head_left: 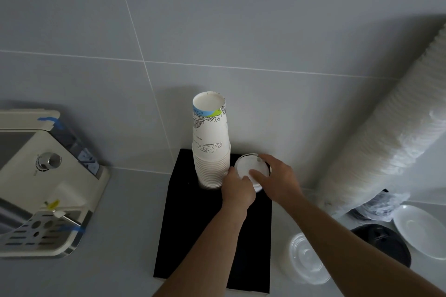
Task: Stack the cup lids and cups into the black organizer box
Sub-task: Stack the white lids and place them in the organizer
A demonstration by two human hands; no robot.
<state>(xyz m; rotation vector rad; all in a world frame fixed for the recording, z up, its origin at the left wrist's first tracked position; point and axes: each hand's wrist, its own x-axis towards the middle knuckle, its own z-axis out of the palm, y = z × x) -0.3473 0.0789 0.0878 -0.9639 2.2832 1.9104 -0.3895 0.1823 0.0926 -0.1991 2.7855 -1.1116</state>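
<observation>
Both hands meet over the right rear slot of the black organizer box (193, 243), where a white cup lid (248, 164) lies flat on top of what looks like a short pile of lids. The left hand (237, 190) curls against the near-left edge of that pile, fingers closed on its rim, seemingly to steady and square it, while the right hand (277, 179) spreads over the top lid, thumb and fingertips pressing down on it, probably to seat it level in the slot. Touching the left hand, the nested stack of paper cups (211, 152) stands mouth-down in the neighbouring slot, tall and leaning slightly, so a nudge from the left wrist could tip it. To the right on the surface (135, 224), a long sleeve of white lids (395, 132) leans against the tiled wall, with clear plastic lids (306, 258), a black lid (386, 241) and a white plate (422, 231) near the right forearm. A cream machine (48, 176) sits well apart to the left and blocks nothing.
</observation>
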